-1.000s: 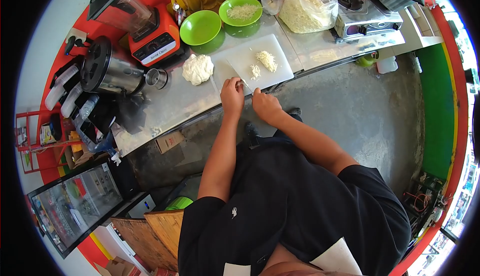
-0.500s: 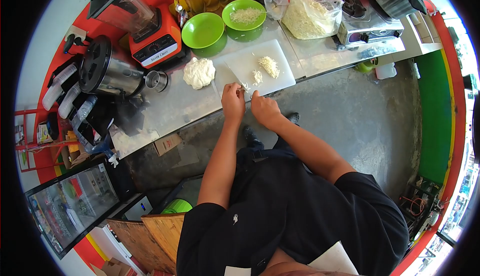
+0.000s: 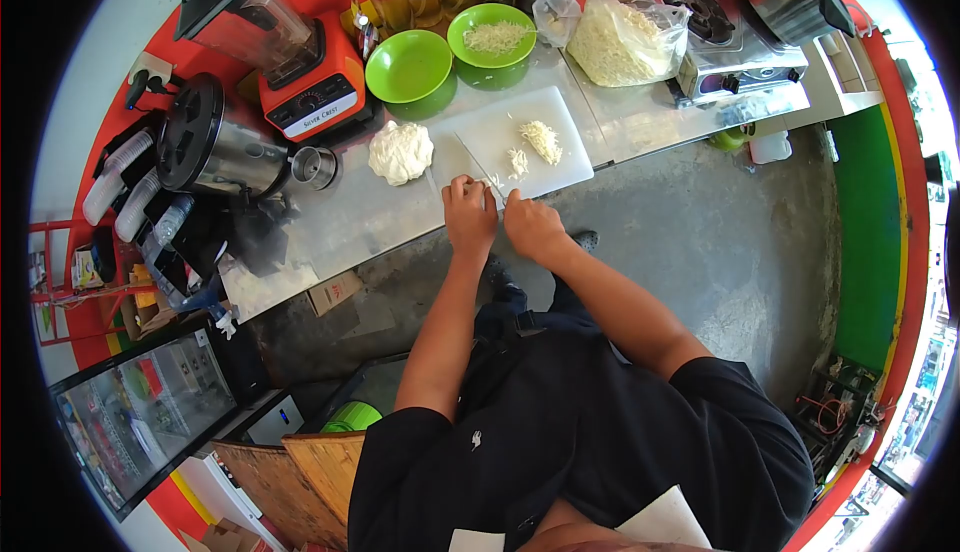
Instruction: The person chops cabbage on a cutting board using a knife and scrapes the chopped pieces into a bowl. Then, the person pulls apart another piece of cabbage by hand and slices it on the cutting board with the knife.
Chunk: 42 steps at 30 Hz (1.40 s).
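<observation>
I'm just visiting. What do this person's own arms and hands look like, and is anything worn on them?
The left hand and right hand are human and ungloved. Both forearms are bare, with no watch visible; rings are too small to tell. The short sleeves are plain black.

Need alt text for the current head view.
Over a white cutting board, a person's right hand holds a knife, the left hand curled beside it. Two piles of pale shreds lie on the board. Beyond stand two green bowls, the right one holding more shreds; a white bundle sits left of the board.
</observation>
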Each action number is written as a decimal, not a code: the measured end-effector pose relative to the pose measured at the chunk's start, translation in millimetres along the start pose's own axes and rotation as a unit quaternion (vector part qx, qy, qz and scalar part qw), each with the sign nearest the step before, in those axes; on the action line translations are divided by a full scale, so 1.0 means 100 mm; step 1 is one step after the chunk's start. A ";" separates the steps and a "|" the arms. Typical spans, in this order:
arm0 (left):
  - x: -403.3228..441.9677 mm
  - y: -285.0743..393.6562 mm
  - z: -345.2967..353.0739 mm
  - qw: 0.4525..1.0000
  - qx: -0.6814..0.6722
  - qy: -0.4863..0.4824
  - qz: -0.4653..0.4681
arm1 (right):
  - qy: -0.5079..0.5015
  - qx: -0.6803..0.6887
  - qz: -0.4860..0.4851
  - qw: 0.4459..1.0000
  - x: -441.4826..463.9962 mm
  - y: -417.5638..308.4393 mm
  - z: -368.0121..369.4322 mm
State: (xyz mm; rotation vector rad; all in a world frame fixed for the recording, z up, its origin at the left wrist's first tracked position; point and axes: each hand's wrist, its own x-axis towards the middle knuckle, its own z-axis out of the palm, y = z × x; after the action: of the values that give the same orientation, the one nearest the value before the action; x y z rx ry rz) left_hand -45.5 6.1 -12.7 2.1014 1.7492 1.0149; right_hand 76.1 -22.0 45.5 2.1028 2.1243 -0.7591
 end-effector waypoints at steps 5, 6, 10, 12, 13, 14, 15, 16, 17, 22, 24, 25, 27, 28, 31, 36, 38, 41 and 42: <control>0.04 -0.19 -0.06 0.995 -0.033 0.008 0.094 | 0.002 0.009 0.047 0.999 0.03 -0.05 0.19; 0.04 -0.23 -0.05 0.995 -0.032 0.007 0.092 | 0.000 0.009 0.047 0.999 0.04 -0.05 0.18; 0.04 -0.27 -0.05 0.992 -0.031 0.029 0.119 | 0.003 -0.012 0.011 1.000 0.00 -0.03 0.04; 0.04 -0.26 -0.04 0.992 -0.030 0.037 0.117 | 0.009 -0.022 -0.004 1.000 -0.05 -0.04 0.03; 0.03 -0.27 -0.01 0.993 -0.015 0.037 0.109 | 0.004 0.000 0.016 1.000 -0.06 -0.05 0.09; 0.02 -0.29 0.02 0.994 0.000 0.037 0.100 | -0.003 0.021 0.034 0.999 -0.05 -0.06 0.16; 0.03 -0.28 0.02 0.993 0.000 0.049 0.106 | -0.004 0.054 0.063 0.997 -0.03 -0.08 0.21; 0.04 -0.29 0.02 0.993 -0.002 0.052 0.107 | -0.001 0.051 0.062 0.997 0.02 -0.06 0.24; 0.04 -0.30 0.02 0.993 -0.004 0.047 0.105 | -0.003 0.050 0.061 0.997 0.05 -0.04 0.28; 0.03 -0.26 0.00 0.995 -0.005 0.040 0.096 | -0.017 0.019 -0.006 1.000 0.02 0.02 0.12; 0.04 -0.27 0.00 0.994 -0.050 0.042 0.085 | -0.017 0.013 -0.015 1.000 -0.02 0.00 0.10; 0.04 -0.27 0.00 0.994 -0.048 0.041 0.084 | -0.019 0.015 -0.016 1.000 0.00 0.00 0.16; 0.05 -0.28 -0.03 0.993 -0.087 0.030 0.074 | -0.001 0.038 0.035 0.999 0.03 -0.07 0.26; 0.05 -0.29 -0.04 0.993 -0.083 0.027 0.074 | -0.003 0.042 0.034 0.999 0.04 -0.08 0.27; 0.05 -0.30 -0.04 0.992 -0.106 0.015 0.065 | 0.002 0.036 0.029 0.999 0.05 -0.11 0.16; 0.04 -0.28 -0.03 0.992 -0.109 0.018 0.054 | -0.001 0.022 0.010 1.000 -0.03 -0.15 0.12; 0.04 -0.29 -0.03 0.993 -0.106 0.020 0.055 | 0.000 0.033 0.031 0.999 0.03 -0.15 0.22; 0.04 -0.30 -0.02 0.993 -0.101 0.021 0.057 | 0.007 0.031 0.040 0.999 0.08 -0.14 0.21; 0.04 -0.30 -0.03 0.993 -0.098 0.021 0.056 | 0.012 0.018 0.028 0.999 0.08 -0.15 0.16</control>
State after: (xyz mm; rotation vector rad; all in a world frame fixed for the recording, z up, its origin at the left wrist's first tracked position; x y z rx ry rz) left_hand -70.1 16.8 -26.1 2.0869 1.4941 1.2154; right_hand 56.4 -20.0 32.8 2.1886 2.0697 -0.7757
